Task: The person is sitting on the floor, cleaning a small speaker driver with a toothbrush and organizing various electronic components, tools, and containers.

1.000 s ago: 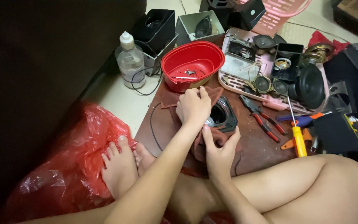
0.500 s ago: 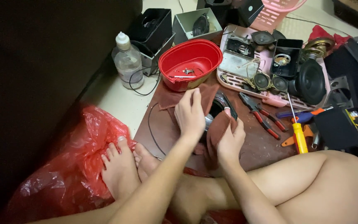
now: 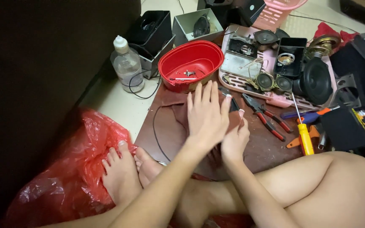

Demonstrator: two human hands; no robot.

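1. At the far left of the frame lies a red plastic bag. It looks thin, crinkly and shiny.
2. A bit right and higher stands a clear plastic bottle with a white cap. It looks light and smooth.
3. A thin black wire curls over the brown board in the middle of the frame. The board is flat, hard and dusty.
4. Above the board sits a red plastic tub. It is oval and smooth, with small metal bits inside.
5. In the middle, the left hand lies flat with its fingers straight and spread. It presses down on a brown leathery piece and does not close on anything.
6. Just right of it, the right hand curls around the edge of the same piece, with a dark part poking out above. I cannot tell for sure how tight it grips, since the left hand hides much of it.
7. The brown piece looks soft and bendy, not heavy. I think it is best held by its edge, with the flat hand keeping it still. The dark part may be stiffer.
8. Further right lie red-handled pliers, hard metal with grippy handles.
9. Next is a yellow-handled screwdriver, long and thin.
10. At the upper right, a pink tray holds round black speakers, which look heavy and easy to dent.
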